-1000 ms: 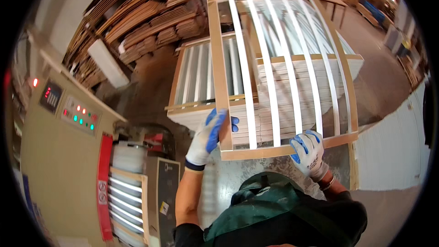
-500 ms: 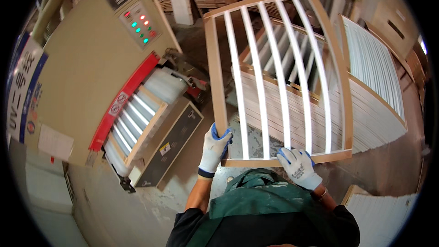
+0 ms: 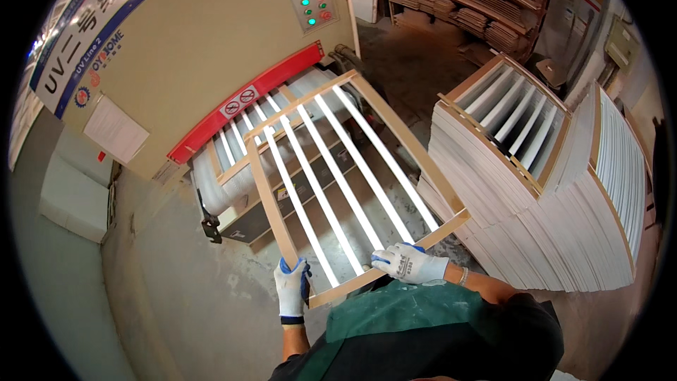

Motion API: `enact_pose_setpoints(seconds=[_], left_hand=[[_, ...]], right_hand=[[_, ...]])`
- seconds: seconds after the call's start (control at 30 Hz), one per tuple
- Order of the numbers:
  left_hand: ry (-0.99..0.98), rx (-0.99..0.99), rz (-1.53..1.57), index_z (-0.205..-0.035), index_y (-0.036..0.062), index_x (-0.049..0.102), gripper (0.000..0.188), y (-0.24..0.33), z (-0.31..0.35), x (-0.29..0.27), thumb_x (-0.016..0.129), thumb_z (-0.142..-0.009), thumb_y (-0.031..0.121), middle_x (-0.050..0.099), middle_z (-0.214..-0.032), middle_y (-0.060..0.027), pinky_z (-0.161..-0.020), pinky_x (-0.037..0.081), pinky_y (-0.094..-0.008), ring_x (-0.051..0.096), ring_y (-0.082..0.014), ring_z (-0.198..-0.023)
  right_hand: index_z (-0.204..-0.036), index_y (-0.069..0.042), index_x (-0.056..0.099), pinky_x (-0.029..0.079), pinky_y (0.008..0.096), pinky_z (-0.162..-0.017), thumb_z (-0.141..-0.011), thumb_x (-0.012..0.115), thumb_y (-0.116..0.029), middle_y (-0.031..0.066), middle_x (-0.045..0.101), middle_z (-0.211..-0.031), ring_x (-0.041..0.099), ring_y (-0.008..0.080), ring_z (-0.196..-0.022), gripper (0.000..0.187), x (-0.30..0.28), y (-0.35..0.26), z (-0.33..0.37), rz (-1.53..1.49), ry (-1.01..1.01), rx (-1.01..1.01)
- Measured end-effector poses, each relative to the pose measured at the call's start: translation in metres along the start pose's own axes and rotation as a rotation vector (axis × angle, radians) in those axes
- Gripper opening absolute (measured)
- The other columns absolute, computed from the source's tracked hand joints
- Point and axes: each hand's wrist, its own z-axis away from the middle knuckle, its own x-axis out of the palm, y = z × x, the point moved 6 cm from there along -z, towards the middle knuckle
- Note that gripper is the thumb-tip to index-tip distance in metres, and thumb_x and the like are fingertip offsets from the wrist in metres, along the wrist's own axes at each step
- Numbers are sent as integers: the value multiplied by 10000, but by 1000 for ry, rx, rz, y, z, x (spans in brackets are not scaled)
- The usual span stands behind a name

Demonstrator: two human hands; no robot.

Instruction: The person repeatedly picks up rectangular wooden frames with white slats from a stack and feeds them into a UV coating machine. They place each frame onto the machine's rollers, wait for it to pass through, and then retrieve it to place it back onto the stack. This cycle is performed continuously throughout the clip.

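A rectangular frame with brown edges and white slats point(image 3: 266, 206) is held out in front of me, tilted. My left hand point(image 3: 291, 291), in a white and blue glove, closes round its near left corner. Closed over the near rail, right of the middle, is my right hand point(image 3: 409, 264), gloved alike. The frame's far left end overlaps the roller conveyor point(image 3: 218, 197) in view; whether they touch, I cannot tell. On those rollers lies another slatted frame point(image 3: 229, 171), partly under the machine's red bar point(image 3: 247, 102).
The beige machine point(image 3: 204, 35) with a lit control panel point(image 3: 309, 0) stands ahead to the left. At the right rises a tall stack of slatted frames point(image 3: 479, 169), with a second stack point(image 3: 612, 240) beside it. Shelves of brown boards point(image 3: 458, 0) are at the back.
The held frame has swung left and lowered from near the stack toward the conveyor, both hands still on it. The view has turned, and the frame on the rollers sits farther under the red bar.
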Motion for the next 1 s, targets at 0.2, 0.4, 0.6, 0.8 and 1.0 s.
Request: enact_pose_setpoints(seconds=[0.2, 0.4, 0.6, 0.8, 1.0], left_hand=[[114, -20, 30, -914, -12, 644, 68, -16, 15, -45, 686, -912, 41, 652, -740, -53, -592, 476, -292, 607, -142, -621], [138, -52, 13, -897, -12, 644, 88, -17, 3, -72, 692, -913, 59, 657, -726, -58, -570, 462, -290, 608, -140, -601], [141, -77, -58, -877, -1, 649, 114, -10, -27, -86, 693, -923, 94, 661, -707, -63, -553, 451, -282, 601, -137, -582], [101, -114, -54, -869, 35, 653, 141, -5, -61, -92, 688, -950, 144, 632, -665, -42, -552, 454, -271, 592, -124, -576], [54, -114, -81, -852, 25, 641, 366, -4, -68, -99, 570, -1053, 323, 650, -716, -81, -562, 470, -326, 616, -174, -592]], right_hand=[[-1381, -48, 554, 498, 425, -941, -892, 661, -176, 172, 523, -1412, 611, 294, -1153, 517, 33, -10, -39, -153, -59, -107], [-1374, -71, 555, 486, 447, -961, -923, 659, -199, 163, 525, -1404, 602, 313, -1169, 480, 40, -14, -70, -217, -42, -121], [-1383, -80, 552, 481, 446, -993, -923, 681, -244, 168, 524, -1418, 591, 318, -1221, 505, 43, -10, -104, -238, -156, -50], [-1380, -87, 566, 475, 449, -1028, -915, 697, -257, 165, 524, -1435, 588, 331, -1247, 513, 44, 8, -132, -248, -168, -1], [-1281, -78, 612, 487, 433, -1011, -875, 719, -219, 143, 572, -1327, 622, 316, -1162, 443, 39, 26, -153, -233, -17, -31]])
